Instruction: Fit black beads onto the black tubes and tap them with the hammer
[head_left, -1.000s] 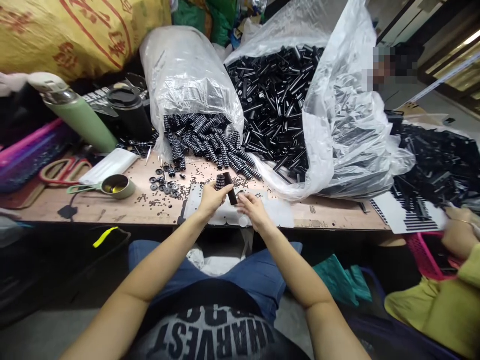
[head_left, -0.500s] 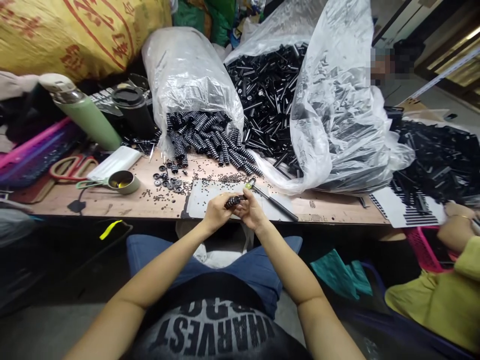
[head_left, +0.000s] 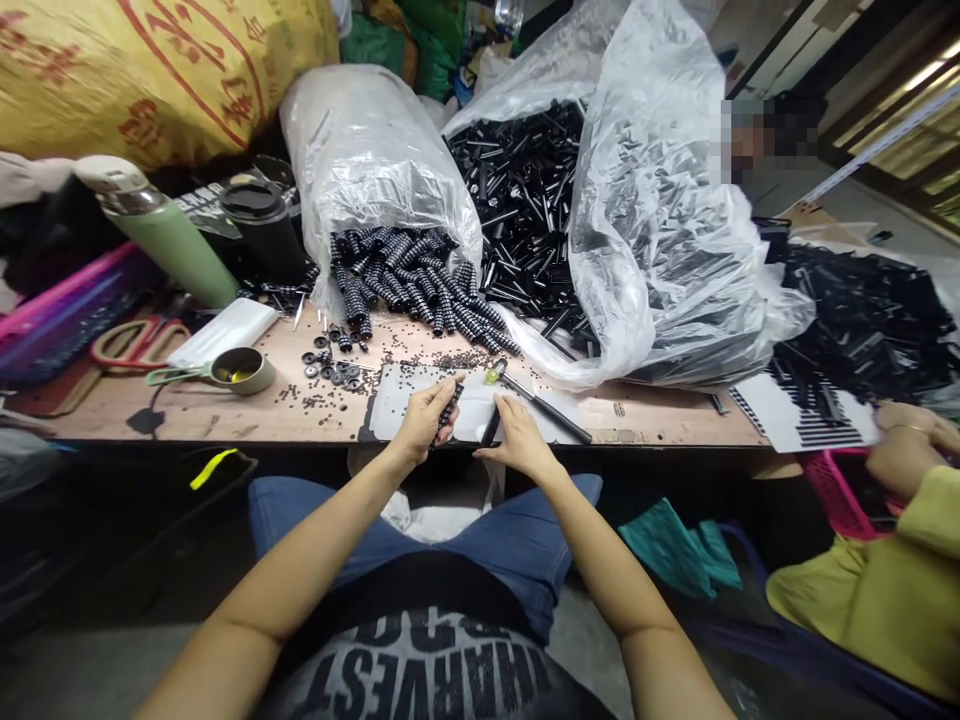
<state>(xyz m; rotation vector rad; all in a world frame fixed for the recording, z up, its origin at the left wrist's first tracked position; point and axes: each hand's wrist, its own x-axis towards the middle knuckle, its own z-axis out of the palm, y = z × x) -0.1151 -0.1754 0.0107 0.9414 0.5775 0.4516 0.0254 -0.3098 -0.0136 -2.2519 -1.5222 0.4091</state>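
My left hand (head_left: 421, 425) is closed around a black ribbed piece with light bands (head_left: 450, 402), which tilts upward between thumb and fingers. To its right, my right hand (head_left: 521, 440) has its fingertips and thumb on a short smooth black tube (head_left: 490, 428), over the front edge of a pale plate (head_left: 469, 408). Beside that hand lies a tool with a black handle (head_left: 559, 415) and a yellow-green part near its metal end. Tiny dark beads or rings (head_left: 315, 397) are scattered on the wooden table, with several black discs (head_left: 330, 368) behind them.
A plastic bag (head_left: 375, 140) spills ribbed pieces (head_left: 405, 270); another bag (head_left: 630, 220) holds black tubes (head_left: 525, 190). At left are a cup (head_left: 247, 372), red-handled scissors (head_left: 139, 343) and a green flask (head_left: 169, 240). At right a co-worker's hand (head_left: 907, 445) is near black parts (head_left: 862, 330).
My hands were together at the ribbed piece and are now apart. The left keeps the ribbed piece, now tilted more upright; the right has moved down and right onto a black tube.
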